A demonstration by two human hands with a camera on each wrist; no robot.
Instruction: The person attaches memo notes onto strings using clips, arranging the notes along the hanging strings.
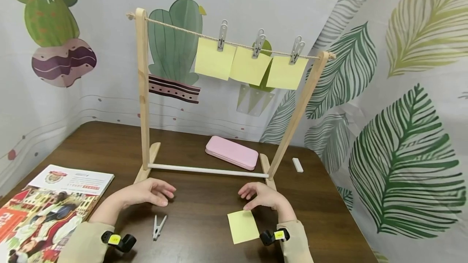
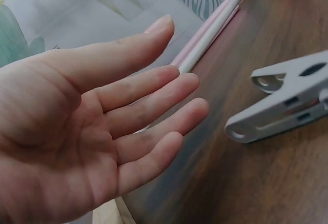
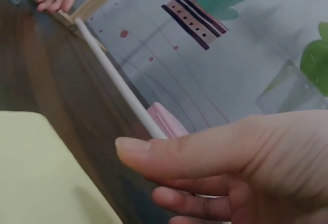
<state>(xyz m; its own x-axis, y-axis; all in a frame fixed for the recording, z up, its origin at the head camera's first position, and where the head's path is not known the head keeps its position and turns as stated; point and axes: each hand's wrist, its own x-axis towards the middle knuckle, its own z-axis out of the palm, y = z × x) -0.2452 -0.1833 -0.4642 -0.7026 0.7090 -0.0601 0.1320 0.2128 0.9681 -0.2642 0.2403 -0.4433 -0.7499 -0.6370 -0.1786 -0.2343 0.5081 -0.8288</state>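
Note:
My left hand (image 1: pixel 151 192) hovers above the table, fingers relaxed and empty; the left wrist view shows its bare palm (image 2: pixel 66 137). Below it lies a grey clothespin (image 1: pixel 158 227), also large at the right of the left wrist view (image 2: pixel 292 96). My right hand (image 1: pixel 261 196) is held just beyond a yellow sticky note (image 1: pixel 243 227) lying on the table. Its fingers are loosely bent with nothing between them, and the thumb (image 3: pixel 179 155) shows in the right wrist view. Three yellow notes (image 1: pixel 250 65) hang from a rope (image 1: pixel 175 29), each under a grey clothespin (image 1: pixel 258 44).
A wooden frame (image 1: pixel 143 92) carries the rope, with a white bar (image 1: pixel 208 170) low across it. Behind the bar lies a pink case (image 1: pixel 232 152). A white eraser-like block (image 1: pixel 297 164) is at the right, and a magazine (image 1: pixel 47 214) at the left.

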